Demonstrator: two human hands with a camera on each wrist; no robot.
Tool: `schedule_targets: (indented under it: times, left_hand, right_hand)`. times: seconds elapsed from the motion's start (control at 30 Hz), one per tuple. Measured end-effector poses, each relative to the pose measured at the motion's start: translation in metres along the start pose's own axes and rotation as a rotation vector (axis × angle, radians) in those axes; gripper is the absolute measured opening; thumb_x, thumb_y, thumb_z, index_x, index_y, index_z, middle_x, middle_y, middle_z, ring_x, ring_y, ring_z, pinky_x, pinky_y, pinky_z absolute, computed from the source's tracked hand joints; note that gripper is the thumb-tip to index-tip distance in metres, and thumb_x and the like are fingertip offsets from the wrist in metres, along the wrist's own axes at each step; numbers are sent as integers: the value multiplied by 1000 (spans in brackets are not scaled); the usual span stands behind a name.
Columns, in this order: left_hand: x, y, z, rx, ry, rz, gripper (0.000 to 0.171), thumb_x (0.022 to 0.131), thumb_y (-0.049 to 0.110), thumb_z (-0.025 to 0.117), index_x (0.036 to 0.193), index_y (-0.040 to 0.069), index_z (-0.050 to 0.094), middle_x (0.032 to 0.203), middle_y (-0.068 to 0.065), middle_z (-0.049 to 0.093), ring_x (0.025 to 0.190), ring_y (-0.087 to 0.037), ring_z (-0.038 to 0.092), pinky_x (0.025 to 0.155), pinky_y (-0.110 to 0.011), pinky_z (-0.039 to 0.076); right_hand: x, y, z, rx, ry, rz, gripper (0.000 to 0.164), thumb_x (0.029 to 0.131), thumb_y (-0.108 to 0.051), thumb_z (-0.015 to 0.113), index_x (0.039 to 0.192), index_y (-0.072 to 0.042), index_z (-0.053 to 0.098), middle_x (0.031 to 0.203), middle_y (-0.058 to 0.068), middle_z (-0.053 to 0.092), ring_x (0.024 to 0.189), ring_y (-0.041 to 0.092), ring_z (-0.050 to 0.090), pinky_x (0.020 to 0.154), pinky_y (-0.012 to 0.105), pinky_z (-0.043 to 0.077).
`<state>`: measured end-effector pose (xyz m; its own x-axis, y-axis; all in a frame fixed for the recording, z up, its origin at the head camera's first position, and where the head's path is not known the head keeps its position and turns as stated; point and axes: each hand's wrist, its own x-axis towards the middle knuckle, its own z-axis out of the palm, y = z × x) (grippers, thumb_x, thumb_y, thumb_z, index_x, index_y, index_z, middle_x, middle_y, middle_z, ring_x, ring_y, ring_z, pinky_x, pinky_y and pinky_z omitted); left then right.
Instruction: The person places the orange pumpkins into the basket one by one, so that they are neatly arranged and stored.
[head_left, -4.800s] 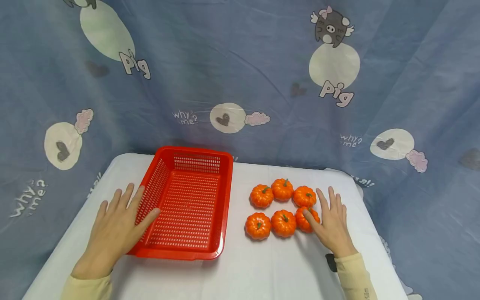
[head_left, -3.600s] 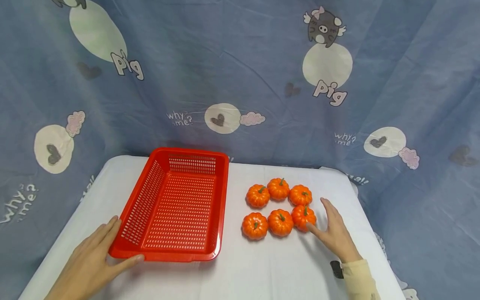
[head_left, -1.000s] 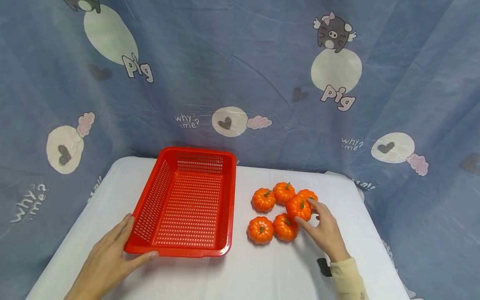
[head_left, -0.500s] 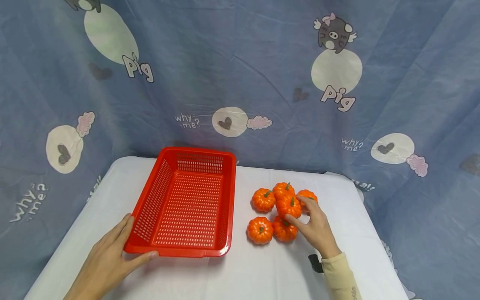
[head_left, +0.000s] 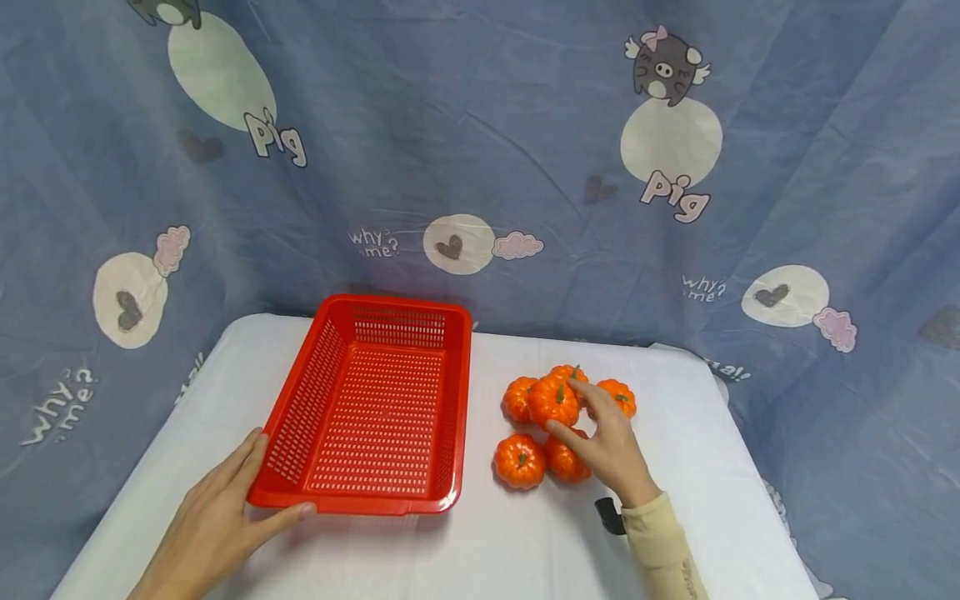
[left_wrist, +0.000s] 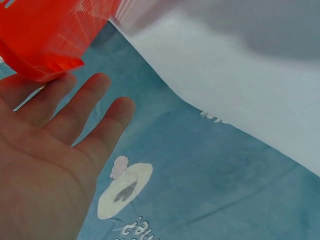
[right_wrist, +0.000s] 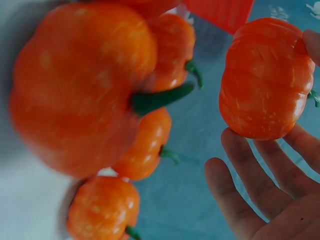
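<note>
My right hand point(head_left: 613, 450) pinches a small glossy orange pumpkin point(head_left: 552, 402) with a green stem between thumb and fingers. Held above the others, it overlaps the back-row pumpkins in the head view. In the right wrist view the held pumpkin point(right_wrist: 267, 80) sits at the fingertips, and another pumpkin point(right_wrist: 80, 85) looms large at the left. My left hand point(head_left: 213, 525) rests at the near left corner of a red slotted plastic basket point(head_left: 375, 505), thumb along the front rim, fingers along the left side. In the left wrist view its fingers touch the basket point(left_wrist: 55, 40) from below.
Two pumpkins stand in front, a left one point(head_left: 520, 461) and a right one point(head_left: 567, 458). Behind them are a partly covered left pumpkin point(head_left: 514, 400), a middle one point(head_left: 572, 372) and a right one point(head_left: 618, 396). A blue printed curtain point(head_left: 555, 283) hangs behind the white table point(head_left: 495, 550).
My right hand has taken the right front pumpkin off the table and carried it leftward over the others. My left hand moved earlier to the basket's near corner and has stayed there.
</note>
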<state>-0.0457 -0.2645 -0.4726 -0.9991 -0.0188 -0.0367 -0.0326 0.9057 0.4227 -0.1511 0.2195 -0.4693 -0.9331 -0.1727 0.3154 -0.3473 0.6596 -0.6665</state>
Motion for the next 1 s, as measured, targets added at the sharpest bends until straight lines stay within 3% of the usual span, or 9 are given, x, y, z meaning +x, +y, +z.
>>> schedule_targets:
  times: [0.23, 0.4, 0.57, 0.77, 1.0]
  left_hand:
    - [-1, 0, 1, -12, 13, 12, 133, 73, 82, 68, 160, -2, 13, 160, -32, 24, 134, -56, 34, 101, -78, 32]
    - [-1, 0, 0, -16, 20, 23, 132, 73, 80, 69, 160, -2, 13, 160, -31, 25, 133, -56, 35, 102, -77, 33]
    - [0, 0, 1, -17, 11, 14, 133, 73, 82, 68, 160, 0, 10, 161, -31, 23, 134, -57, 34, 101, -78, 32]
    - [-1, 0, 1, -26, 30, 31, 131, 73, 80, 70, 160, -1, 13, 161, -31, 24, 134, -56, 36, 100, -77, 34]
    - [-1, -1, -1, -37, 29, 32, 130, 75, 77, 71, 160, 0, 11, 162, -31, 22, 136, -57, 34, 102, -77, 33]
  right_hand:
    - [6, -16, 11, 67, -25, -11, 72, 82, -41, 85, 144, -18, 55, 141, -3, 56, 111, 18, 62, 84, 42, 62]
    - [10, -28, 20, 101, -12, -70, 71, 82, -43, 85, 143, -22, 56, 139, -6, 57, 114, 16, 61, 95, 45, 57]
    - [12, -35, 31, 109, 18, -155, 70, 83, -41, 84, 143, -19, 56, 139, -4, 58, 116, 17, 60, 92, 46, 55]
    - [13, -45, 41, 127, 15, -175, 71, 83, -42, 85, 144, -23, 55, 140, -7, 58, 122, 15, 58, 102, 45, 52]
    - [16, -63, 46, 163, -15, -199, 72, 83, -44, 84, 145, -22, 55, 143, -6, 56, 124, 16, 57, 103, 45, 52]
